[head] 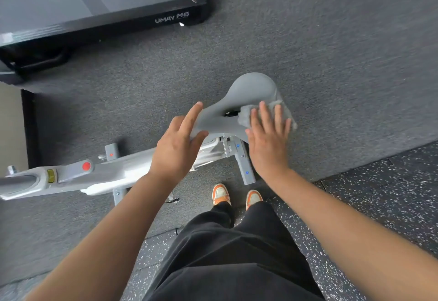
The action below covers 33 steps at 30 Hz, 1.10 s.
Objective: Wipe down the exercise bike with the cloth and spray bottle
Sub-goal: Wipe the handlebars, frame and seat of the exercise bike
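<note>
The exercise bike [123, 172] stands on the floor right in front of the person, its grey frame running off to the left of the hands and its saddle [246, 92] lying directly beneath them. Nearest the camera, below both forearms, are black trousers [237, 253] and two orange-and-white shoes [221, 194] on speckled rubber flooring [379, 206]. The left hand [180, 144] rests on the narrow nose of the saddle, its thumb curled round the near edge and its forefinger stretched along the top; the other fingers are hidden by the hand itself. The right hand [267, 139] lies flat with straight, spread fingers, pressing the grey cloth [260, 113] onto the wide rear part of the saddle, just right of the left hand. The cloth is bunched and shows beyond the fingertips and to their right. A red knob [86, 166] sits on the frame well to the left of the left hand. Beyond both hands stretches grey carpet [308, 40], and farther off to the upper left stands a black treadmill [99, 7] marked "UMAY M6".
</note>
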Each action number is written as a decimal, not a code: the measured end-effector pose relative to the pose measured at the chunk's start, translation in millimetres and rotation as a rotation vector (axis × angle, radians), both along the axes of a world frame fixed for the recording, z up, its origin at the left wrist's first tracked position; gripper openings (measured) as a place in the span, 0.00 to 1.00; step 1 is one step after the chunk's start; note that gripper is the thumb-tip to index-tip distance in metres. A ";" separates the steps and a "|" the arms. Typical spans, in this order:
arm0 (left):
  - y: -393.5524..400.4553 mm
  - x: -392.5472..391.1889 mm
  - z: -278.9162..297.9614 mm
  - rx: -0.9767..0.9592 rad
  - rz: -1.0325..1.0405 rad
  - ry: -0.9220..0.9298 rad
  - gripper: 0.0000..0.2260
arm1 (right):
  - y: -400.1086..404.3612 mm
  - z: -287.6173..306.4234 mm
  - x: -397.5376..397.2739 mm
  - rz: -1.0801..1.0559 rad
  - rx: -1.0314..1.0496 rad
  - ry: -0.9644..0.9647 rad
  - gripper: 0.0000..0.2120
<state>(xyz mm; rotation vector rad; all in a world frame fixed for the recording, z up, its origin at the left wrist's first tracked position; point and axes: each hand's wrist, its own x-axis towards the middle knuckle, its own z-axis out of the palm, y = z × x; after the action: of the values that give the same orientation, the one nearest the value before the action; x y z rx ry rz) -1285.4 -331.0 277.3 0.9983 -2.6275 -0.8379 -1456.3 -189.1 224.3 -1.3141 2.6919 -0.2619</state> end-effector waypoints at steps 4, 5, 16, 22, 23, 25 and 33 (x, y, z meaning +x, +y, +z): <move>-2.8 2.1 3.4 -0.021 0.008 0.006 0.27 | -38.6 -1.4 40.6 0.113 -0.026 -0.006 0.24; -4.4 3.5 4.6 -0.028 0.006 0.007 0.27 | -51.5 -0.2 50.6 0.153 -0.031 -0.021 0.24; -12.2 7.4 11.3 -0.028 0.031 -0.015 0.27 | -68.3 -2.2 45.0 0.377 -0.011 0.084 0.21; -6.8 0.0 8.6 0.002 0.004 0.005 0.28 | -25.9 1.9 5.6 0.194 0.029 0.124 0.21; -5.6 -0.9 8.3 0.006 -0.001 0.009 0.27 | -16.6 2.3 0.3 0.165 0.035 0.128 0.21; -3.6 -2.3 7.1 0.020 -0.009 0.023 0.27 | -0.6 2.9 -8.8 0.096 0.036 0.108 0.21; 0.7 -10.8 9.9 0.107 0.001 0.039 0.27 | 22.4 6.6 -15.3 -0.095 -0.058 -0.045 0.22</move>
<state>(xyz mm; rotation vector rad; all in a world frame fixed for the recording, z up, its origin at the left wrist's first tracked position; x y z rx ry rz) -1296.2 -330.3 287.3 0.9990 -2.5731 -0.9962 -1471.6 -166.7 230.9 -1.1819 2.7322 -0.3777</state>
